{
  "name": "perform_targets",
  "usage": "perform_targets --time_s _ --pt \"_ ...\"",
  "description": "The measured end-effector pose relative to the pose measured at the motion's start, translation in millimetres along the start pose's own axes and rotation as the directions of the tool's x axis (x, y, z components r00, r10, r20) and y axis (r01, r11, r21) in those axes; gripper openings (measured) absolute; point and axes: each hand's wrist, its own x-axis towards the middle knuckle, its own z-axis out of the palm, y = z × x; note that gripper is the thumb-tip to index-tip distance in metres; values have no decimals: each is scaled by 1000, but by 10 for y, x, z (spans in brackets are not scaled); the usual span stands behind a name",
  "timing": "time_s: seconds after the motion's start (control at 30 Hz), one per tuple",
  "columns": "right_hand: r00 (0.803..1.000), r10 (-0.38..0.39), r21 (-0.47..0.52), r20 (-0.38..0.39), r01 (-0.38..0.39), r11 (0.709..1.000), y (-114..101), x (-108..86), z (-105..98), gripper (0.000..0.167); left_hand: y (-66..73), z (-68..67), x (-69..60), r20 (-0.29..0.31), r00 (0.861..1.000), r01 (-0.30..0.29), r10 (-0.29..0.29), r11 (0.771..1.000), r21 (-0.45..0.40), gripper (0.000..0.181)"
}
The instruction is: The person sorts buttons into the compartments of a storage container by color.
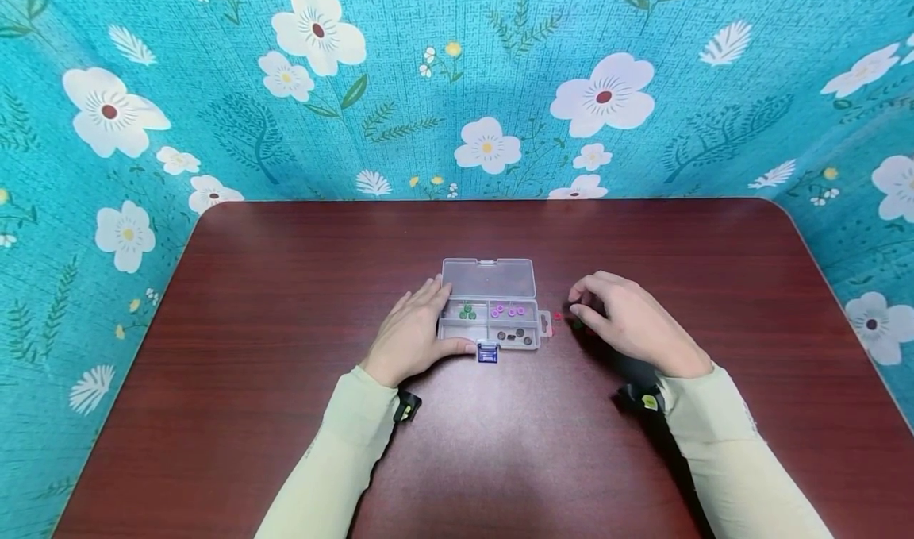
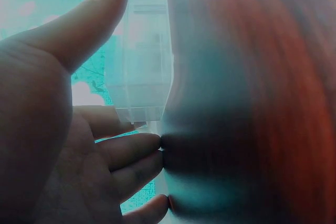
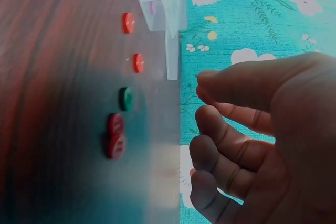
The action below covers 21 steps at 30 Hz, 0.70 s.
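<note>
The left hand (image 1: 410, 336) rests at the clear compartment box (image 1: 464, 323), its thumb along the front edge and its straight fingers by the left side. In the left wrist view, thumb and fingers (image 2: 134, 153) flank the box (image 2: 142, 51). Green buttons (image 1: 467, 314), purple buttons (image 1: 512, 311) and dark buttons (image 1: 527, 340) lie in separate compartments. Right of the box, the right hand (image 1: 635, 321) hovers with bent fingers, nothing visible between them. Beside it in the right wrist view are a green button (image 3: 125, 98) and several red buttons (image 3: 138, 63) on the table.
The box's clear lid (image 1: 489, 278) stands raised at the back, and its blue latch (image 1: 488, 354) hangs at the front. A dark red tabletop (image 1: 300, 285) surrounds the box. Behind the table is a blue flowered cloth (image 1: 414, 86).
</note>
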Motion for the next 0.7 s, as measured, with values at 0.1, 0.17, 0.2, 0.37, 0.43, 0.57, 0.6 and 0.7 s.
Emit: perform_targets --time_s 0.1,0.17,0.2,0.37,0.43,0.57,0.6,0.7 --pt "1000 11 6 14 -11 1000 30 -25 11 6 -2 -4 -2 3 1000 0 0 1000 0 106" --pt "1000 11 -1 21 -11 1000 49 -46 18 6 -4 -5 -2 7 1000 2 -2 1000 1 106" --pt "1000 12 -2 24 -12 1000 59 -58 21 7 -3 -7 -3 9 1000 2 -2 1000 -1 106" --pt "1000 6 -15 30 -6 1000 98 -96 46 8 7 -15 -3 16 1000 5 -5 1000 0 106" --pt "999 5 -23 33 -4 1000 106 -101 62 8 8 -16 -3 15 1000 6 -6 1000 -1 106" --pt "999 6 -33 54 -4 999 116 -112 88 9 7 -14 -4 12 1000 6 -6 1000 1 106" --pt "998 7 -34 60 -4 999 116 -117 90 9 6 -14 -5 12 1000 7 -7 1000 1 106" --pt "997 11 -36 76 -8 999 118 -129 94 9 9 -16 -6 15 1000 8 -8 1000 1 106"
